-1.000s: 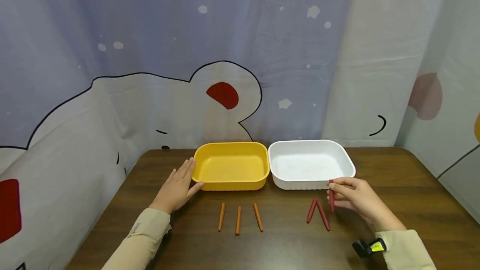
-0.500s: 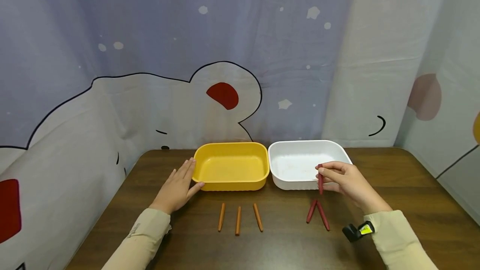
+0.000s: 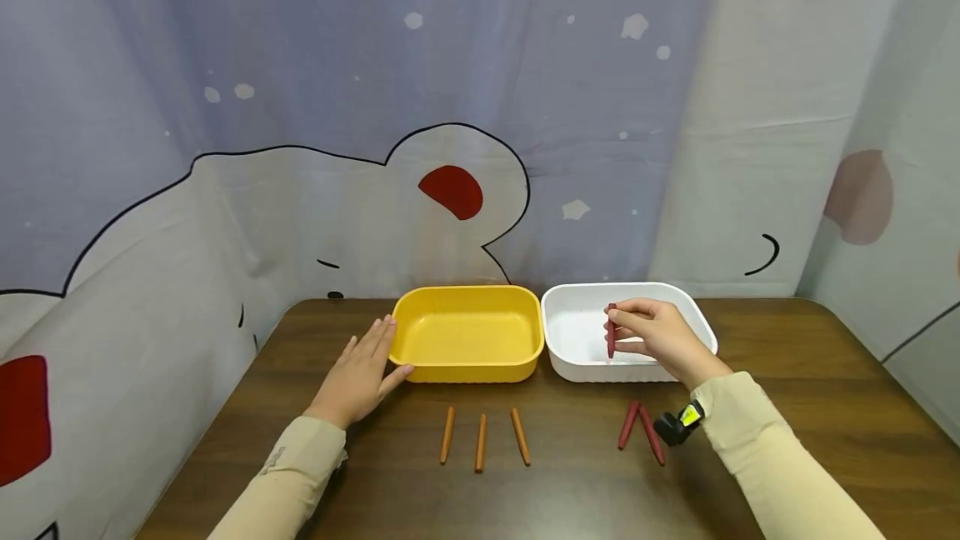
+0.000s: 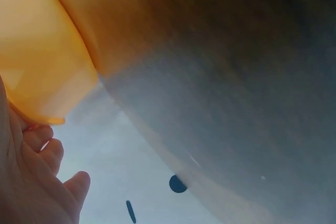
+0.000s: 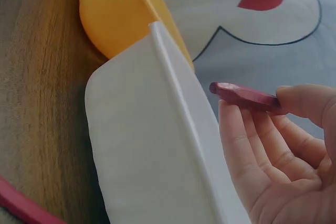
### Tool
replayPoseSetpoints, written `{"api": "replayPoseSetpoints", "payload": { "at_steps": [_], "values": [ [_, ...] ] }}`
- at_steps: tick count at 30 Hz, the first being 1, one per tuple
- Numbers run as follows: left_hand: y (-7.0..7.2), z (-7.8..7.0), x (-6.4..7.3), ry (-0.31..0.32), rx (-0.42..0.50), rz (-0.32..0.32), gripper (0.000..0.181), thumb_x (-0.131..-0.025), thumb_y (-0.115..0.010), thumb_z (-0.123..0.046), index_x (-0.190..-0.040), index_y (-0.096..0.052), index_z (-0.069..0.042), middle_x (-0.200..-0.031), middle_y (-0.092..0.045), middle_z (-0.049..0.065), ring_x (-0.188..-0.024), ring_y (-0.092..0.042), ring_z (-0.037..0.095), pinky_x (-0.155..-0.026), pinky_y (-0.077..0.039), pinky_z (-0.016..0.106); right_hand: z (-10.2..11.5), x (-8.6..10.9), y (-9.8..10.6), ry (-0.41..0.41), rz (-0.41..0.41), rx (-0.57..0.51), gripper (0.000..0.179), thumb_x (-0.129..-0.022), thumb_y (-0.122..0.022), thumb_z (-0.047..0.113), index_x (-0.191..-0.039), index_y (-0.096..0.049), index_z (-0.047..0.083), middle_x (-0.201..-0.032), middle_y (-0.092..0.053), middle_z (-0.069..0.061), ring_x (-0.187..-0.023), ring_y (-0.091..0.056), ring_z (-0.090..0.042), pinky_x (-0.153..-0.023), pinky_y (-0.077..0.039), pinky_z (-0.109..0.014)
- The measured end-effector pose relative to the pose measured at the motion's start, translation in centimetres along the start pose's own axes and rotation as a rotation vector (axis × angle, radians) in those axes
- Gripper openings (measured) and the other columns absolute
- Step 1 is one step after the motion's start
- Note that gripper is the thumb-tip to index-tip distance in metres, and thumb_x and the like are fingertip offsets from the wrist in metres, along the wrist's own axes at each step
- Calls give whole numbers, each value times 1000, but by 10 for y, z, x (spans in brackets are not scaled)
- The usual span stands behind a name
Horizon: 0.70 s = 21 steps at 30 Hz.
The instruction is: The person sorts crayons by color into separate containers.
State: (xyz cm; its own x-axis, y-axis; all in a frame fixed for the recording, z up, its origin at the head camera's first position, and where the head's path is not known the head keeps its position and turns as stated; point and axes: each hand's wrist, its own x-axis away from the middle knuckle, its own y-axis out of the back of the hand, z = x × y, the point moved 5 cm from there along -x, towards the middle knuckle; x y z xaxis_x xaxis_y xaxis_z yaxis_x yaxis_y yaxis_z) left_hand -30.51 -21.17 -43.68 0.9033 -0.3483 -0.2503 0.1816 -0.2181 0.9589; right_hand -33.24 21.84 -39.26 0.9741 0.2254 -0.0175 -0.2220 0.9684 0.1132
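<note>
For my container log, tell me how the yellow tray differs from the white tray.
The left hand touches the yellow tray; the right hand holds a red crayon over the white tray. No hand covers the yellow tray's inside in the head view; the right hand hides part of the white tray's. Both have rounded corners and stand upright on the table.

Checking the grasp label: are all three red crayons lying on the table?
No, the right hand pinches one red crayon over the white tray.

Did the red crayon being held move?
Yes: the held red crayon moved left and forward, from in front of the white tub to above it.
</note>
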Motion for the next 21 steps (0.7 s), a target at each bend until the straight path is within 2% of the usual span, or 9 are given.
{"api": "replayPoseSetpoints", "payload": {
  "at_steps": [7,11,16,21],
  "values": [
    [0,0,0,-3,0,-7,83,-103,-53,-51,-158,-25,5,-165,-25,19,-152,-23,35,-119,-23,61,-5,-24,-11,-27,16,5,39,-103,-59,9,-124,-52,-23,-92,-69,-10,-83,-71,-17,-80,-62,-35],
    [1,-1,1,1,9,-3,82,-103,-53,-50,-158,-25,5,-164,-25,19,-152,-24,36,-119,-22,61,-10,-38,-19,-58,23,42,35,-102,-58,8,-121,-56,-21,-90,-70,-10,-80,-70,-16,-79,-62,-35],
    [3,-3,1,8,17,-2,82,-103,-53,-50,-158,-25,4,-164,-26,19,-152,-24,35,-119,-22,61,-17,-51,-26,-106,21,130,29,-100,-61,8,-114,-61,-18,-86,-69,-5,-75,-69,-14,-72,-63,-33],
    [4,-3,1,14,22,-2,82,-103,-53,-50,-158,-25,4,-164,-26,19,-152,-24,35,-120,-21,61,-27,-61,-32,-163,13,237,24,-96,-64,7,-106,-64,-14,-85,-69,-7,-68,-68,-14,-64,-62,-31]
  ]
}}
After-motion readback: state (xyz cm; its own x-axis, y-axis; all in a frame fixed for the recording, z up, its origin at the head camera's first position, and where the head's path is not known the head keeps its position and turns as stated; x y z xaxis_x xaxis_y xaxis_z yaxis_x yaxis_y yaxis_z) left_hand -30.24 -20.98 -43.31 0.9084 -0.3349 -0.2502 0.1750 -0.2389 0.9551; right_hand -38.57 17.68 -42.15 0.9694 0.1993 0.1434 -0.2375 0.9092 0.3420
